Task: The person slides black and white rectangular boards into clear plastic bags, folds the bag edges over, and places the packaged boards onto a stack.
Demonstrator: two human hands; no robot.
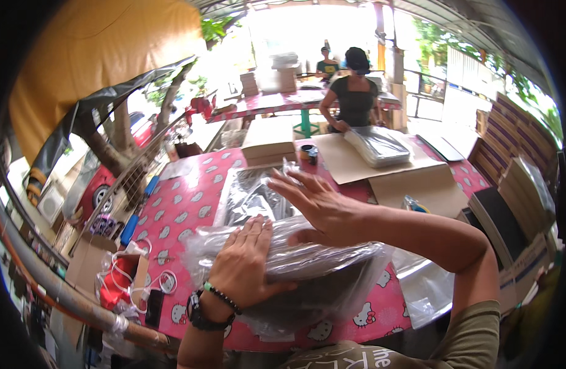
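On the table before me lies a flat, dark item in clear, crinkled plastic wrap (323,295), the film bunched along its far side. My left hand (243,258) rests on the wrap with fingers stretched out and palm down. Over the far right part of the wrap is my right hand (329,212), fingers spread and nothing in its grasp; whether its lower edge touches the film I cannot tell. Just beyond, a shallow, light-edged flat piece holds shiny black film-covered material (249,200), partly hidden by my hands and the wrap.
The pink patterned tablecloth (178,227) also bears a cardboard stack (267,138), a tape roll (308,154), plastic-wrapped sheets (381,147), cardboard (424,187) and a phone (154,307). White cable (120,270) lies at left. Panels (498,221) lean at right. One person stands beyond the table; another is farther back.
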